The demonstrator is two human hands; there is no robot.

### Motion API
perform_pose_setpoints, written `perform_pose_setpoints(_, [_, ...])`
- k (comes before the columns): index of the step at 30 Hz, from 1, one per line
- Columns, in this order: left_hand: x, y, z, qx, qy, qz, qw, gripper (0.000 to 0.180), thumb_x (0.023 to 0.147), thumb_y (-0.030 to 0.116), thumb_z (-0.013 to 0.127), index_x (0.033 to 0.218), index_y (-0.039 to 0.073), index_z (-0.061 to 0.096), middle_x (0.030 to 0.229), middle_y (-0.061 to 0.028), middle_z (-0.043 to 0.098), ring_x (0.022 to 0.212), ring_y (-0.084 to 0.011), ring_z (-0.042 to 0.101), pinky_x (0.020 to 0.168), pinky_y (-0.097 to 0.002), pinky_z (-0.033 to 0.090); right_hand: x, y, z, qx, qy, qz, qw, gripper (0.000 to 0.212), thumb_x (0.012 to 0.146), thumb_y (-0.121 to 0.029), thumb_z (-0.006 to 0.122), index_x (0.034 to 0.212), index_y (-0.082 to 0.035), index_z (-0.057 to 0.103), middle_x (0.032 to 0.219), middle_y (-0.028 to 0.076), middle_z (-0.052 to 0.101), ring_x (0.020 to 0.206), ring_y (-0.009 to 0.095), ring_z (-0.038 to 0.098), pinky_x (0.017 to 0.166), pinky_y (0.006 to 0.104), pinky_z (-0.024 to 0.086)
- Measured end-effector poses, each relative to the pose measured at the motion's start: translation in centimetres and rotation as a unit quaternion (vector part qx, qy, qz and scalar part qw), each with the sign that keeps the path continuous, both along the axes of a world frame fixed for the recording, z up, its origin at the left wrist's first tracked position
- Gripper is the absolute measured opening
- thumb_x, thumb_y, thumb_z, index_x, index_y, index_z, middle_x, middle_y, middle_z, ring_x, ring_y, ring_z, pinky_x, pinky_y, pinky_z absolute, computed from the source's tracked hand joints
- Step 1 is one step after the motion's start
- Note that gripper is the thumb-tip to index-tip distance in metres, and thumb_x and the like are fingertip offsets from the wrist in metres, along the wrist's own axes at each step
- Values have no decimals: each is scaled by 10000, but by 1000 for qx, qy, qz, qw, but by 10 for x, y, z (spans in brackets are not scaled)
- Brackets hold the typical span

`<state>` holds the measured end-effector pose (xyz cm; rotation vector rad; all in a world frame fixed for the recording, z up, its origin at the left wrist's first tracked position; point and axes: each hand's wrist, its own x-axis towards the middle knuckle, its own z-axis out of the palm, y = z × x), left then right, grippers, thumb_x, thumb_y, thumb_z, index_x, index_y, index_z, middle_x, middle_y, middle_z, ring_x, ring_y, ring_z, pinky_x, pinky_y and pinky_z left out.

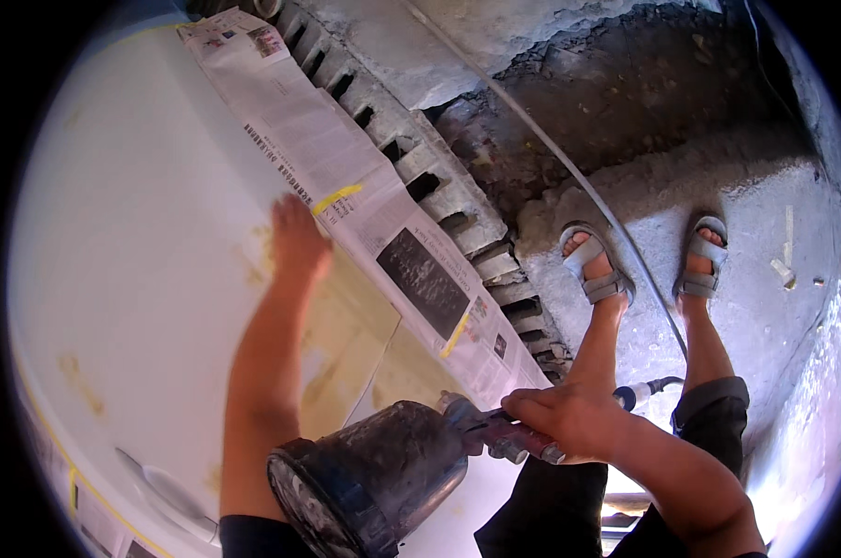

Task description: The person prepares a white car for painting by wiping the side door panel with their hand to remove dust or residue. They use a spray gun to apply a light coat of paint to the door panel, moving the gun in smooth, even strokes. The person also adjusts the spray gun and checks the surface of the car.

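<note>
My left hand (299, 238) is over a white car body panel (151, 242), beside the edge of a newspaper strip. It is slightly blurred; its fingers look laid against the panel, and nothing shows in them. In my right hand (574, 423) is a paint spray gun (495, 432), the fingers wrapped round its grip. The gun's dark, paint-stained cup (374, 474) tilts toward the lower left. An air hose fitting (636, 394) shows just past the right hand. Yellowish patches (332, 372) mark the panel around my left forearm.
Newspaper masking (346, 205), held with yellow tape (337, 198), runs along the panel's edge. A car door handle (174, 493) lies at lower left. Slotted concrete blocks (420, 172) border the panel. A grey hose (569, 167) crosses the rough concrete floor (755, 205) between my sandalled feet.
</note>
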<state>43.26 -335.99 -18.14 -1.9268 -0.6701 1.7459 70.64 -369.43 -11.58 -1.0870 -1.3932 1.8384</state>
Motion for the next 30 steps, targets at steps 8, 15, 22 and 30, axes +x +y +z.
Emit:
perform_pose_setpoints(8, [-74,-201,-4,-139,7,94,986,888,909,591,410,1475,-63,206,1557,-235,166,1460,-364,97,1185,-478,-11,12,0,3,-4,13,8,1000,365,808,-125,667,1137,-13,554,1076,142,654,843,313,680,699,384,557])
perform_pose_setpoints(15, [-42,-63,24,-68,-169,162,970,790,911,424,511,1467,-58,226,1548,-224,205,1449,-336,163,1196,-422,88,10,-2,4,6,19,2,1000,386,798,-123,678,1145,-14,551,1089,150,654,874,311,683,723,377,559])
perform_pose_setpoints(22, [-26,-73,32,-45,-148,151,976,837,887,463,549,1466,-52,234,1547,-203,224,1451,-324,160,1197,-408,78,0,-10,9,6,24,41,999,308,876,-247,596,1131,-99,506,1077,54,628,853,268,672,676,413,541])
perform_pose_setpoints(30, [-56,-165,136,-186,-123,128,966,846,876,499,535,1481,-13,237,1560,-154,230,1462,-268,152,1194,-450,63,8,-6,38,49,36,43,997,326,854,-237,624,1130,-97,520,1100,56,630,857,262,675,672,391,545])
